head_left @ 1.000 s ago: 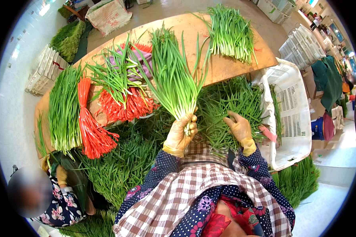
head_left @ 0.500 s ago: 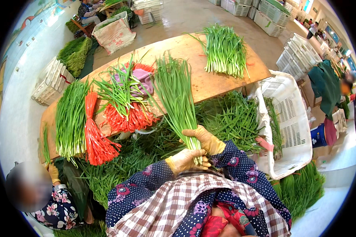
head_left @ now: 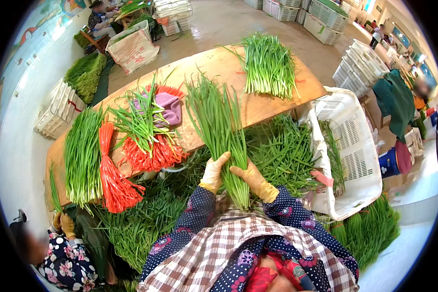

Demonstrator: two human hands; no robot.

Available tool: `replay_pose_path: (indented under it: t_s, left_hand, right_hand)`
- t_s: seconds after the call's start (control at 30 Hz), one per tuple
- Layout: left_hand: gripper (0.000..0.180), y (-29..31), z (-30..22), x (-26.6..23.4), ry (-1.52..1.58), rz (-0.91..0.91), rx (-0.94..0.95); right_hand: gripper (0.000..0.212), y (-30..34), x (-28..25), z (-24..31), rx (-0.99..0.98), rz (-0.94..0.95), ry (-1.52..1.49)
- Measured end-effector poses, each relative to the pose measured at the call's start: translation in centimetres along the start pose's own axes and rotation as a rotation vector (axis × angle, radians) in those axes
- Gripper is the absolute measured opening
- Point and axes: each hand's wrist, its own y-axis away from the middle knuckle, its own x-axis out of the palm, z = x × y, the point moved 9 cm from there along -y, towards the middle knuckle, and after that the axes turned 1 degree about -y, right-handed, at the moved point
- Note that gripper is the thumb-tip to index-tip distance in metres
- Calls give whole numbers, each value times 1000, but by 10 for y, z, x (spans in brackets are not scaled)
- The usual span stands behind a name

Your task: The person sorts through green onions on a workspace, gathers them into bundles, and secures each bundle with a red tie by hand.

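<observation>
A thick bunch of garlic chives (head_left: 222,129) is between my hands, its leaf tips over the wooden table and its pale stem ends toward my apron. My left hand (head_left: 214,171) grips it from the left side. My right hand (head_left: 250,176) clasps it from the right, thumb across the stems. Both hands wear yellowish gloves. On the table, left of the bunch, loose chives (head_left: 141,124) lie over red plastic ties (head_left: 153,155) and beside a purple cloth (head_left: 169,108). A gathered hank of red ties (head_left: 113,168) hangs over the near edge.
Chive piles lie on the wooden table (head_left: 199,63) at its right end (head_left: 270,68) and left end (head_left: 84,158). Below are heaped loose greens (head_left: 282,151). A white crate (head_left: 357,151) stands right. A co-worker's gloved hands (head_left: 64,224) hold some chives at lower left.
My hands have shifted up the stems and moved apart to either side of the bunch. The left hand has left the stem ends, which now hang lower, toward my apron. The view has shifted slightly.
</observation>
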Motion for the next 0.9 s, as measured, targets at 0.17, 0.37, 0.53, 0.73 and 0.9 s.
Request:
replay_pose_path:
  t_s: [0.17, 0.37, 0.53, 0.73, 0.9]
  left_hand:
    - [38, -6, 7, -1, -68, -129, 2]
    - [37, 35, -44, 32, -189, -170, 230]
    - [50, 31, -144, 96, -513, -124, 605]
    - [34, -3, -232, 166, -377, 90, 863]
    - [34, -61, -240, 147, -503, 83, 954]
  right_hand:
    - [86, -14, 0, 7, -223, -31, 313]
    - [82, 1, 33, 37, -370, -8, 486]
    - [74, -29, 67, 132, -447, 146, 484]
    - [82, -85, 84, 238, -754, 104, 470]
    - [81, -137, 56, 229, -760, 80, 426]
